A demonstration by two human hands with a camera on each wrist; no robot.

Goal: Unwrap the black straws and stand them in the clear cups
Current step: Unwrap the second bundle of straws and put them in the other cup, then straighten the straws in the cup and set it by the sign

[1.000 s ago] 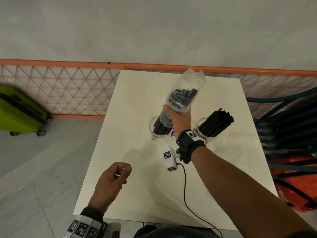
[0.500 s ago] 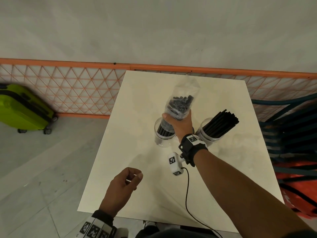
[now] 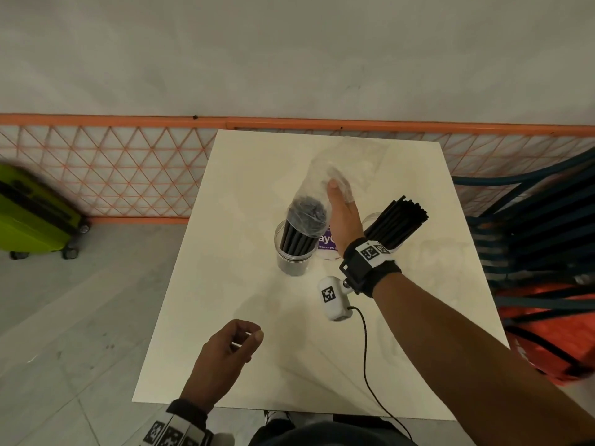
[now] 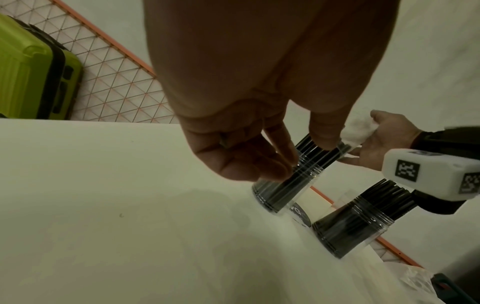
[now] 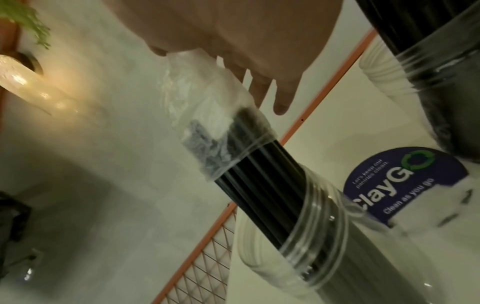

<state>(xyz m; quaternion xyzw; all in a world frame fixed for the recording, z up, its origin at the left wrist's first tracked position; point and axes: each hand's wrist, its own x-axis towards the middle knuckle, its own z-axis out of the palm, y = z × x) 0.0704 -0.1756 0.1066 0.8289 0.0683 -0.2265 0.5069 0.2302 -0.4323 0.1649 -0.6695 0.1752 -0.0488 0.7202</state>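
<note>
A bundle of black straws (image 3: 297,236) stands in the left clear cup (image 3: 291,262). A clear plastic wrapper (image 3: 322,181) still covers only their tops (image 5: 221,144). My right hand (image 3: 341,194) is above and behind the cup and grips the loose upper end of the wrapper between thumb and fingers. A second clear cup (image 3: 370,220) to the right holds bare black straws (image 3: 399,223) leaning right. My left hand (image 3: 248,336) hovers over the table's near part, fingers curled, pinching a small pale scrap that I cannot identify.
A purple round sticker (image 3: 326,241) lies on the white table (image 3: 257,381) between the cups. An orange mesh fence (image 3: 112,175) runs behind the table, a green suitcase (image 3: 32,214) stands on the left, and stacked dark chairs (image 3: 531,236) on the right.
My right hand set the wrapped bundle down into the left cup, then slid the wrapper up, baring most of the straws. The left hand stayed about where it was.
</note>
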